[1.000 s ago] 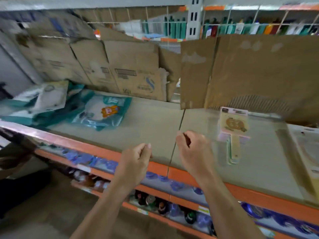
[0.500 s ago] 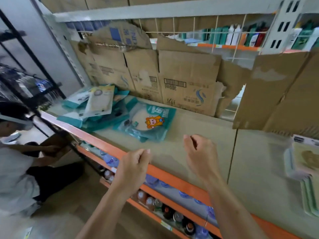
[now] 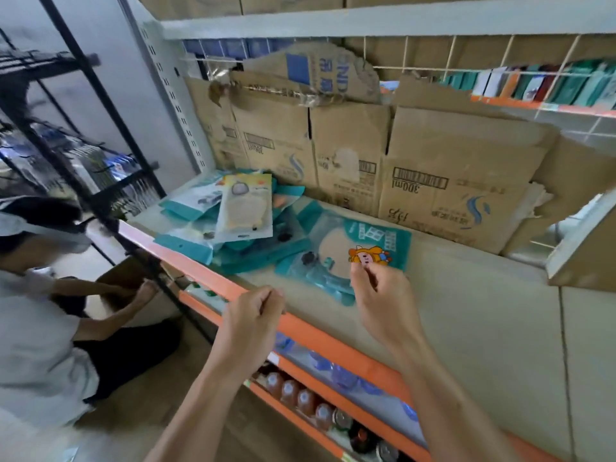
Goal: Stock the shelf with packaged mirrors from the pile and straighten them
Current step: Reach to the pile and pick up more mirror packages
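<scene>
A loose pile of teal packaged mirrors (image 3: 233, 241) lies at the shelf's left end, with a cream-coloured pack (image 3: 245, 208) on top. One teal pack with an orange cartoon figure (image 3: 366, 241) lies flat apart from the pile, to its right. My right hand (image 3: 383, 301) hovers at this pack's near edge, fingers curled, with nothing seen between them. My left hand (image 3: 253, 315) is a loose fist holding nothing, above the shelf's orange front edge (image 3: 326, 335).
The beige shelf board (image 3: 483, 321) stretches bare to the right. Flattened cardboard boxes (image 3: 450, 181) line the back, and a cardboard flap (image 3: 583, 251) juts out at right. A person (image 3: 40, 321) crouches at left by a black rack (image 3: 83, 128). Bottles (image 3: 300, 398) fill the shelf below.
The view has swung left, and the handled mirror packs on the right have left the frame. My right hand has moved forward to the cartoon pack's near edge. My left hand stays fisted.
</scene>
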